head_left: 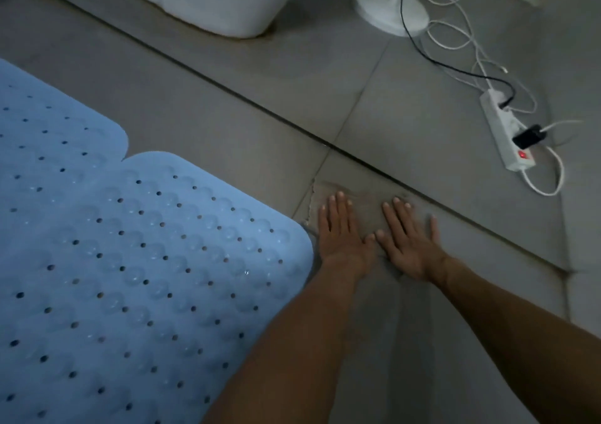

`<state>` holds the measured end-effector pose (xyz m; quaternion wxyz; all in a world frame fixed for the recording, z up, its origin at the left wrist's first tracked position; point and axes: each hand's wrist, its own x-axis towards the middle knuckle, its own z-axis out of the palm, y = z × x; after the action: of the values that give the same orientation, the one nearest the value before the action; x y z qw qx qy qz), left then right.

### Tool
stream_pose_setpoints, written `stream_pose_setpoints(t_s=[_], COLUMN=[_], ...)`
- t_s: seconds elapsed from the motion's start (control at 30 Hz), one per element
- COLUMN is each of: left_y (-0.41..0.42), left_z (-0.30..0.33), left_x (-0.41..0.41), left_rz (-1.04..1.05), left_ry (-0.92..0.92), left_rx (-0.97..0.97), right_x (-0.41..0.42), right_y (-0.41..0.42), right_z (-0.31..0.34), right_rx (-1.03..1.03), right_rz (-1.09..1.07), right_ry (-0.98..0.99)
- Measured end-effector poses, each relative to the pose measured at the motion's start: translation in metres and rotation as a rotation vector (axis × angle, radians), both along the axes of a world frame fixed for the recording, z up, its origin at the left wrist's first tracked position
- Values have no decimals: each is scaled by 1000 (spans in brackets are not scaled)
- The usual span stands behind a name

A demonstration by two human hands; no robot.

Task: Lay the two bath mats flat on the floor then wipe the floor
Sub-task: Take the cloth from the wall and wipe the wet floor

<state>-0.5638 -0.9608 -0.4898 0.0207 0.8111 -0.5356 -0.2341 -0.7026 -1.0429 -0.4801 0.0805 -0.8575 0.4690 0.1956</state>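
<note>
Both palms flat on a grey cloth (364,210) on the tile floor (227,124).
Left hand (340,233) and right hand (408,244) spread open, pressing down; blue bath mats (130,261) flat just left, touching.

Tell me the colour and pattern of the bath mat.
Light blue bath mat, dotted with small holes; head view.

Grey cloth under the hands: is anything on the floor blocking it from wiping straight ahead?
Nothing visible directly ahead. Both the left hand and right hand press flat on the grey wiping cloth. The blue perforated rubber bath mat lies alongside left; the white power strip sits far right.
</note>
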Motion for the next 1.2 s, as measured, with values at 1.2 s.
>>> stream_pose_setpoints(t_s=[1.2], left_y=[330], left_z=[6], left_x=[-33], left_rz=[-398], left_ry=[-120], left_rx=[253], right_x=[-48], right_y=[345], right_z=[8], right_rx=[297], right_rz=[-177], right_ry=[128])
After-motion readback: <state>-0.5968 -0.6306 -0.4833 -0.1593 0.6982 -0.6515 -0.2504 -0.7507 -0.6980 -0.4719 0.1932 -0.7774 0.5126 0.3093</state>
